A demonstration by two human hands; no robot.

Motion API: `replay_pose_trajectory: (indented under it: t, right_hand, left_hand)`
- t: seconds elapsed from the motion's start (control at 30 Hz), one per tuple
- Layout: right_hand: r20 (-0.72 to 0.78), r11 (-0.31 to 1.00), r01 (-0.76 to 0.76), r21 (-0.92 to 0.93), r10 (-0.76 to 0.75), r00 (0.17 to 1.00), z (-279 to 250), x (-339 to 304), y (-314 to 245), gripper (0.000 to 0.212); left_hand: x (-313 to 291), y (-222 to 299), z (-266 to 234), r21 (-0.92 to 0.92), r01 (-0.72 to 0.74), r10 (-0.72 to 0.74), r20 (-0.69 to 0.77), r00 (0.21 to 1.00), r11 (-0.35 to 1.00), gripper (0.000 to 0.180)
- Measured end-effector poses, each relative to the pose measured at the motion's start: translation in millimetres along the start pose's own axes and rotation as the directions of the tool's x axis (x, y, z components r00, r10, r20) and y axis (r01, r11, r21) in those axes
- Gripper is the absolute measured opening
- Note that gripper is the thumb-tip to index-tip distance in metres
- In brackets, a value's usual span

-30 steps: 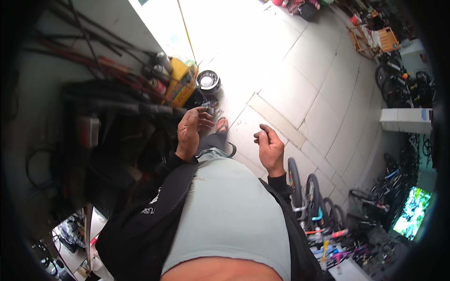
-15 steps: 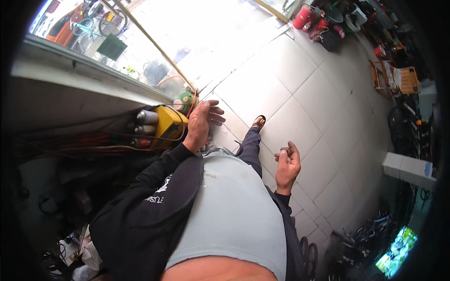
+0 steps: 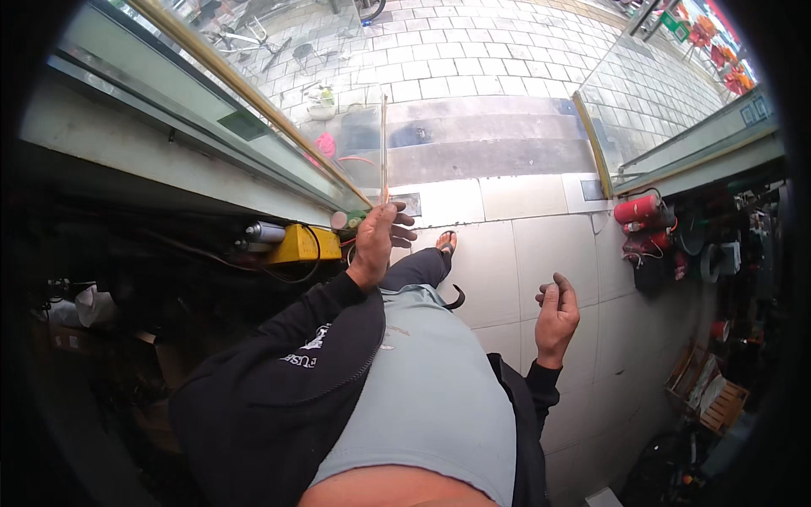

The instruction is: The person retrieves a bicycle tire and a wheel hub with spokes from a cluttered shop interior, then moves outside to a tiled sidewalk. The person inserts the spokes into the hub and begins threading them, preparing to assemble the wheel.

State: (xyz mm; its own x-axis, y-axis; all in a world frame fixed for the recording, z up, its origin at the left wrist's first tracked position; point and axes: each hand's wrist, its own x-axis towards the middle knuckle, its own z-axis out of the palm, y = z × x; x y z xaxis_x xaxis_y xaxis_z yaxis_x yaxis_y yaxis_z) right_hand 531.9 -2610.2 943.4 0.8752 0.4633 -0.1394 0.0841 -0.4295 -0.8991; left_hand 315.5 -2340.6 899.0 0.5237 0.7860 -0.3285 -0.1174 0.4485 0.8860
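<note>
My left hand [image 3: 377, 245] hangs in the air before my waist, fingers loosely bent and apart, with nothing in it. Nearest to it are a yellow box-shaped thing [image 3: 309, 243] and a green round object [image 3: 354, 219] by the glass door. Out to the right, my right hand [image 3: 557, 323] is raised over the tiles, its fingers half curled and no object showing in them. Neither hand touches anything. Between them are my grey shirt [image 3: 422, 389] and one sandaled foot [image 3: 446, 243] on the floor.
Ahead, a doorway with steps [image 3: 498, 156] leads to brick paving [image 3: 456, 63]. Glass panels flank it. Red cylinders [image 3: 639, 209] stand inside at right, near a wooden chair [image 3: 718, 404]. A spray can [image 3: 266, 231] and cables lie at left.
My view has swung left toward the doorway, so the steps and both door panels now show. Both hands keep nearly the same pose; the right one appears farther right and lower.
</note>
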Motion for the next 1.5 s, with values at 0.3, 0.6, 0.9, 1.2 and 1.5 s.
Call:
replay_pose_trajectory:
  t: [0.3,0.6,0.9,1.2,1.5]
  right_hand:
    - [0.222,0.963,0.143,-0.229,-0.092,0.971,57,226,-27,0.035]
    - [0.499,0.824,0.483,-0.297,-0.297,0.814,117,420,-144,0.024]
    - [0.779,0.248,0.943,0.223,-0.626,-0.019,222,597,-307,0.011]
    - [0.472,-0.435,0.624,0.649,-0.414,-0.779,229,615,-491,0.016]
    - [0.371,-0.568,0.504,0.650,-0.341,-0.864,254,705,-513,0.019]
  left_hand:
    - [229,-7,94,-0.020,0.132,-0.134,-0.130,0.982,0.991,0.037]
    - [415,73,137,0.448,0.055,-0.081,0.040,0.996,0.892,0.040]
    - [497,96,118,0.948,0.050,0.075,-0.078,0.994,0.315,0.045]
    - [549,127,160,0.884,0.370,0.070,-0.404,0.912,0.285,0.046]
    - [608,157,176,0.764,0.517,0.056,-0.579,0.813,0.388,0.049]
